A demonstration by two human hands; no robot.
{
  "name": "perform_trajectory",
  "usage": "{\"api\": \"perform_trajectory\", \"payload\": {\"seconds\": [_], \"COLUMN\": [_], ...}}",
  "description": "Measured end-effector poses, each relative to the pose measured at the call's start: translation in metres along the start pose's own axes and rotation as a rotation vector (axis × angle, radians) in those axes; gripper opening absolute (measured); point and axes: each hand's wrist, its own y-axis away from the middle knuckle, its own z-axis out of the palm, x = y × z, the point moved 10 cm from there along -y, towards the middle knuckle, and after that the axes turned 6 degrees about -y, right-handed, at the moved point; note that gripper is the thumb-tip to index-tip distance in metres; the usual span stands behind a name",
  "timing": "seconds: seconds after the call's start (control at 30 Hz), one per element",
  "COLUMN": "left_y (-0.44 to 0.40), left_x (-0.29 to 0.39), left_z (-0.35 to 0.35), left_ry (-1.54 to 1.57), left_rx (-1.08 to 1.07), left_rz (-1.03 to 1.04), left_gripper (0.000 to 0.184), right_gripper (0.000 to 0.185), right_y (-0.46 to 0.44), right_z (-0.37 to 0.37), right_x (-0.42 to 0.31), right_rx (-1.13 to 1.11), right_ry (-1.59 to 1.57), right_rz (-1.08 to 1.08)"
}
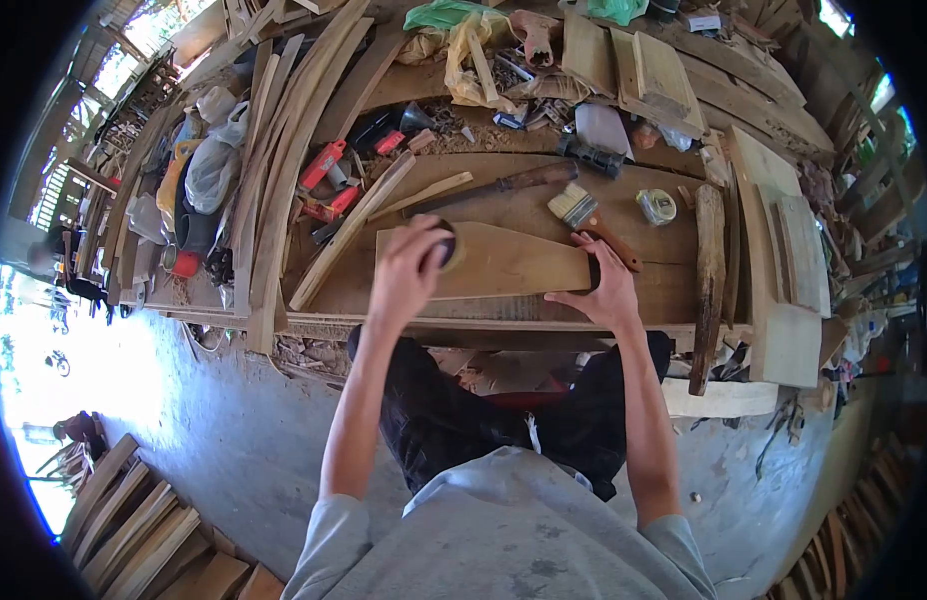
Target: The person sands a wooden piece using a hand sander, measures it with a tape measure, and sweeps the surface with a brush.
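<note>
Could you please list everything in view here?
workbench: one, brown, centre
shaped board: one, pale brown, on the workbench
round object: one, dark, at the board's left
paintbrush: one, brown, beyond the board's right end
tape measure: one, yellowish, right of the paintbrush
long tool: one, dark and brown, beyond the board
red items: several, red, workbench's left
timber strips: several, brown, left side
plastic bags: several, whitish, far left
rough stick: one, brown, workbench's right
small clutter: uncountable, mixed, far side
floor: one, grey, below
shirt: one, grey, bottom centre
trousers: one pair, black, centre
left grip: one, bare, holding the round object
right grip: one, bare, board's right end
</note>
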Motion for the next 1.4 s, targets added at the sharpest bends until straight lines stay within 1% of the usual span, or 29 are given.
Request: {"api": "perform_trajectory", "payload": {"seconds": [0.03, 0.1, 0.13, 0.2, 0.23, 0.3, 0.4, 0.43, 0.47, 0.53, 0.63, 0.7, 0.77, 0.8, 0.87, 0.97, 1.03, 1.1, 1.13, 1.23, 1.27, 1.3, 1.33, 1.4], "left_y": [0.002, 0.013, 0.020, 0.033, 0.039, 0.046, 0.043, 0.042, 0.044, 0.048, 0.049, 0.039, 0.023, 0.016, 0.007, 0.005, 0.007, 0.015, 0.018, 0.034, 0.039, 0.043, 0.044, 0.039], "left_x": [-0.010, -0.028, -0.014, 0.012, 0.028, 0.064, 0.042, 0.022, 0.003, -0.020, -0.008, 0.023, 0.063, 0.086, 0.134, 0.162, 0.146, 0.118, 0.102, 0.025, 0.000, -0.020, -0.027, -0.024], "left_z": [-0.006, -0.025, -0.024, -0.007, 0.000, 0.019, 0.001, -0.013, -0.028, -0.051, -0.045, -0.012, 0.033, 0.059, 0.099, 0.126, 0.117, 0.093, 0.067, -0.007, -0.027, -0.044, -0.056, -0.044], "left_ry": [-0.001, -0.147, -0.181, -0.089, -0.094, -0.071, -0.118, -0.138, -0.147, -0.227, -0.256, -0.219, 0.030, 0.093, 0.041, 0.130, 0.146, 0.129, 0.067, -0.061, -0.117, -0.176, -0.233, -0.217], "left_rx": [0.005, 0.114, 0.134, 0.076, 0.077, 0.011, 0.070, 0.125, 0.169, 0.236, 0.278, 0.202, 0.121, 0.083, 0.098, 0.094, 0.070, 0.051, 0.082, 0.205, 0.243, 0.315, 0.390, 0.389], "left_rz": [0.003, -0.072, -0.042, -0.059, -0.065, 0.065, 0.023, -0.046, -0.109, -0.209, -0.160, -0.117, -0.103, -0.040, 0.156, 0.200, 0.177, 0.133, 0.125, -0.086, -0.144, -0.155, -0.166, -0.200], "left_gripper": [0.019, 0.021, 0.022, 0.021, 0.021, 0.022, 0.023, 0.025, 0.023, 0.024, 0.025, 0.027, 0.027, 0.025, 0.019, 0.015, 0.014, 0.015, 0.017, 0.020, 0.020, 0.019, 0.019, 0.018], "right_gripper": [0.092, 0.093, 0.093, 0.092, 0.092, 0.093, 0.093, 0.093, 0.093, 0.092, 0.091, 0.092, 0.090, 0.088, 0.085, 0.081, 0.080, 0.082, 0.082, 0.079, 0.084, 0.089, 0.089, 0.092], "right_y": [-0.001, -0.001, -0.003, -0.002, -0.001, -0.001, 0.000, 0.000, 0.000, -0.001, 0.000, -0.001, 0.000, 0.001, 0.004, 0.004, 0.003, 0.002, 0.001, -0.001, -0.001, 0.001, 0.000, -0.001], "right_z": [-0.001, 0.000, -0.001, 0.000, 0.002, 0.001, 0.002, 0.001, 0.001, 0.003, 0.003, 0.001, 0.001, 0.001, 0.008, 0.005, 0.005, 0.004, 0.002, 0.004, 0.005, 0.004, 0.002, 0.002], "right_x": [-0.002, -0.001, -0.001, 0.002, 0.002, 0.001, 0.003, 0.000, 0.000, 0.001, -0.001, -0.006, -0.007, -0.008, 0.009, 0.016, 0.012, 0.001, -0.004, -0.004, -0.002, -0.001, -0.002, -0.006], "right_rx": [0.003, -0.036, -0.035, -0.052, -0.057, -0.042, -0.050, -0.050, -0.060, -0.069, -0.058, -0.045, -0.046, -0.047, -0.023, 0.011, 0.015, -0.028, -0.034, -0.069, -0.055, -0.044, -0.043, -0.063], "right_ry": [0.001, -0.016, -0.018, -0.011, -0.015, 0.002, 0.003, 0.006, 0.000, -0.010, -0.008, 0.034, 0.043, 0.044, 0.022, -0.032, -0.065, 0.003, -0.003, 0.031, 0.020, 0.011, 0.017, 0.066], "right_rz": [-0.005, 0.045, 0.042, 0.067, 0.065, 0.042, 0.042, 0.041, 0.057, 0.072, 0.056, 0.027, 0.021, 0.015, 0.013, 0.003, -0.005, -0.026, -0.025, 0.050, 0.034, 0.019, 0.025, 0.017]}}
